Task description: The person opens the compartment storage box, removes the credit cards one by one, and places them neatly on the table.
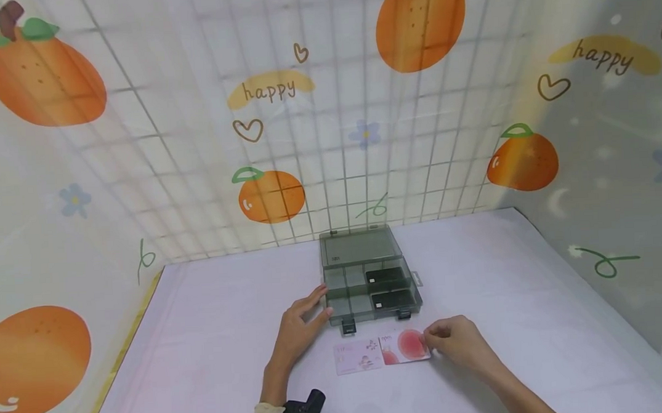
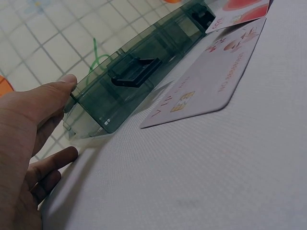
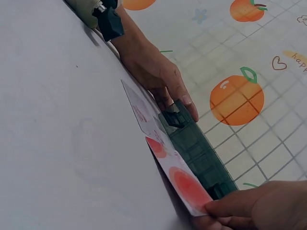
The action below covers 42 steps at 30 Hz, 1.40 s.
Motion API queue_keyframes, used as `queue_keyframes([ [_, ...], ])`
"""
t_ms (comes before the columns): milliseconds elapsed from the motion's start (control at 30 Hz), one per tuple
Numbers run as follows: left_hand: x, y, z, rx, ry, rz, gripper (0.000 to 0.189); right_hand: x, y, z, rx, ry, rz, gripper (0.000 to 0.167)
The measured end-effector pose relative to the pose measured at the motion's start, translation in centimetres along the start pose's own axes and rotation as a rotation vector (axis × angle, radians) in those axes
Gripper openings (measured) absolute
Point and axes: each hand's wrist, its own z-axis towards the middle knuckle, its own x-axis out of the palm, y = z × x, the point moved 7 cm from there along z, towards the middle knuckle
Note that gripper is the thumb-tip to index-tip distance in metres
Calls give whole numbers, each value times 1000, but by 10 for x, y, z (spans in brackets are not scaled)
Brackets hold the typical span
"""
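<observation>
A translucent green plastic organizer box (image 1: 353,304) stands on the table with its lid (image 1: 360,247) tipped back. Two black cards (image 1: 392,299) lie in its right-hand compartments. My left hand (image 1: 299,328) touches the box's left side with fingers extended; in the left wrist view its thumb (image 2: 60,91) rests at the box's corner. My right hand (image 1: 461,342) pinches the right edge of a white card with red circles (image 1: 398,350). In the right wrist view, this card (image 3: 184,184) is slightly raised on the pinched side. A pale VIP card (image 1: 357,358) lies flat beside it.
Two black latches (image 1: 349,326) hang on the box's front side. A black wrist mount (image 1: 303,410) sits on my left forearm. Behind the white table (image 1: 230,309) rises a curtain (image 1: 328,139) printed with oranges over a wire grid.
</observation>
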Motion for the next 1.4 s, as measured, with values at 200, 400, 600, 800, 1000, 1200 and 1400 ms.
queue_keyframes([
  [200,2,-1,-1,17,3,14,52,1,1,1,1,27,-68,6],
  [400,-2,-2,2,27,-12,20,52,0,7,4,-34,34,-100,8],
  [600,-2,-1,4,45,-6,42,52,-1,9,2,-47,13,-102,11],
  [800,-1,0,4,22,10,29,53,0,8,-1,-35,-9,-118,14],
  [1000,-1,-3,1,-8,18,15,53,2,3,-1,-27,-13,-130,9],
  [1200,-2,-5,1,18,7,26,53,-16,4,9,-170,-142,-106,6],
  [1400,-1,-4,1,20,-3,11,53,-31,3,29,-342,-223,-82,59],
])
